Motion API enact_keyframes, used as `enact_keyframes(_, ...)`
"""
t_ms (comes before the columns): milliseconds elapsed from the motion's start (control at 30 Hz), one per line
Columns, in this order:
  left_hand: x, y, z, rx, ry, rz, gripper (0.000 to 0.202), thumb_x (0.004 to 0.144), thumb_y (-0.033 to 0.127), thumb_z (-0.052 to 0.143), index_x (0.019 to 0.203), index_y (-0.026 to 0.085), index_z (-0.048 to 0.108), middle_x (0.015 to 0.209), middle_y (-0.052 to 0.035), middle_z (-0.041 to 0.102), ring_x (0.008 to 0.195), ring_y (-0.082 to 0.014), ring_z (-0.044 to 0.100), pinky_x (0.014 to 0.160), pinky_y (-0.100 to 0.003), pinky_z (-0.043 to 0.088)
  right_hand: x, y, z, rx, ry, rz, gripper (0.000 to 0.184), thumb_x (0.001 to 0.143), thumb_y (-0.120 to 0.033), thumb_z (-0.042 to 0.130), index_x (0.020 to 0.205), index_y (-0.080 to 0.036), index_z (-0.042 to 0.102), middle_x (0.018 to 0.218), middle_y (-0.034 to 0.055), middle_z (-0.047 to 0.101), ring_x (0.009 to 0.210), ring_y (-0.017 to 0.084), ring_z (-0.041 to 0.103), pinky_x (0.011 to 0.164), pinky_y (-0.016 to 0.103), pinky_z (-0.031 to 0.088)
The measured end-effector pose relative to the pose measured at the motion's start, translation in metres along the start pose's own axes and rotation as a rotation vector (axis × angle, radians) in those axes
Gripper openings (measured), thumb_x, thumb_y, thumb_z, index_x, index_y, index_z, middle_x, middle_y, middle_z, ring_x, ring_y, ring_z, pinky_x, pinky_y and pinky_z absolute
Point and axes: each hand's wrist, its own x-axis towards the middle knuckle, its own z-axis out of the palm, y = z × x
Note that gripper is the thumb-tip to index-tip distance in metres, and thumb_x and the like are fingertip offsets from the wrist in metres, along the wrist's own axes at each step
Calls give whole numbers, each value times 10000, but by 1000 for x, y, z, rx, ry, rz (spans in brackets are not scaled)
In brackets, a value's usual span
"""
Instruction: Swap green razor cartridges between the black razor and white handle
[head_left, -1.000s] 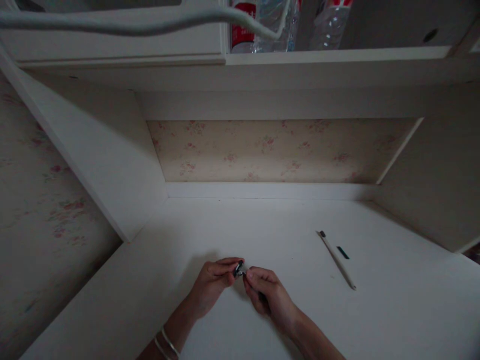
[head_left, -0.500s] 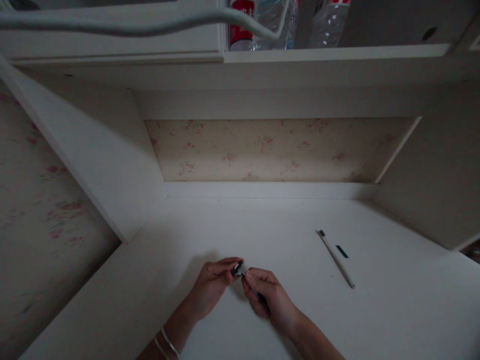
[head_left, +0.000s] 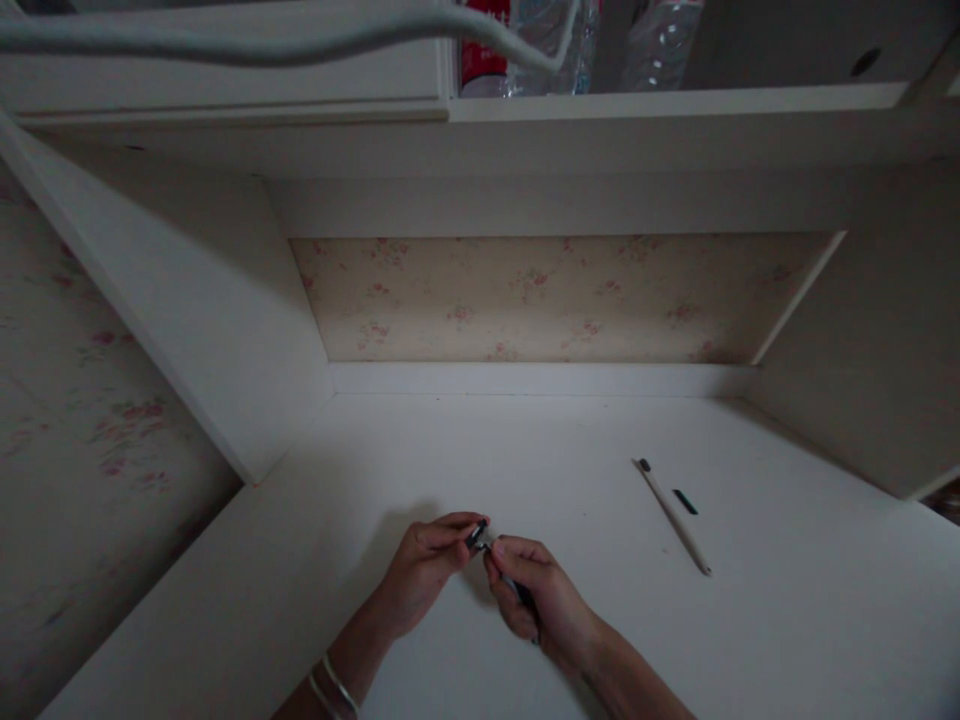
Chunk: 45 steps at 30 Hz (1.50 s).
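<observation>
Far left of frame: floral wall point(head_left: 90, 430), then a slanting white side panel point(head_left: 210, 330). Bottom centre, two bangles point(head_left: 337, 688) on the wrist. The left hand point(head_left: 427, 565) pinches a small dark piece point(head_left: 477, 536) btwn thumb and forefinger. Right beside it, fingertips nearly touching, the right hand point(head_left: 536, 600) is clenched round a thin dark stick point(head_left: 520, 592), its tip meeting that piece. The curled fingers hide most of the stick, so can't tell what it is. Further right, well apart: a white pen point(head_left: 675, 520) lying flat, with a short dark bit point(head_left: 685, 502) just beside it. The white tabletop point(head_left: 570, 450) is in dim light. Behind it a floral back panel point(head_left: 540, 300). Along the top, L to R: a grey cable point(head_left: 225, 48), then bottles point(head_left: 570, 45) on a shelf point(head_left: 675, 102).
</observation>
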Motion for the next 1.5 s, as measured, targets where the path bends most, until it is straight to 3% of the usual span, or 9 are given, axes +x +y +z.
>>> enact_keyframes(233,-1,4,0,87,-2,4,211,743,372,736,835,185,772,1124,-135,639,1023,-243,570,930,-359,414,4,4,-2,-51,-9,-80,438,771,-530,681,625,-151,516,436,-84,378,293,22,225,284,182,113)
enact_keyframes(467,-1,2,4,-11,1,-16,222,767,362,714,842,161,770,1120,-135,631,1019,-241,567,953,-365,400,2,3,-3,82,-45,45,362,798,-486,675,739,-152,549,502,-73,436,320,23,224,300,167,144)
enact_keyframes(733,0,8,2,67,11,13,218,745,375,732,814,172,774,1134,-146,632,1061,-269,559,959,-388,404,2,4,4,-105,2,-146,424,829,-543,609,687,-149,545,446,-76,406,291,34,248,296,186,146)
enact_keyframes(1167,-1,5,7,-41,28,7,245,738,376,740,901,195,764,1178,-140,613,1067,-254,560,954,-369,415,0,-3,12,-202,48,-148,490,800,-624,581,632,-173,489,424,-88,323,337,51,200,339,209,113)
enact_keyframes(1500,-3,9,-2,151,-43,62,165,801,342,684,875,221,769,1121,-121,642,1056,-240,563,917,-337,427,-5,-5,16,-270,57,-187,505,810,-630,566,610,-175,476,441,-79,320,380,61,207,376,229,116)
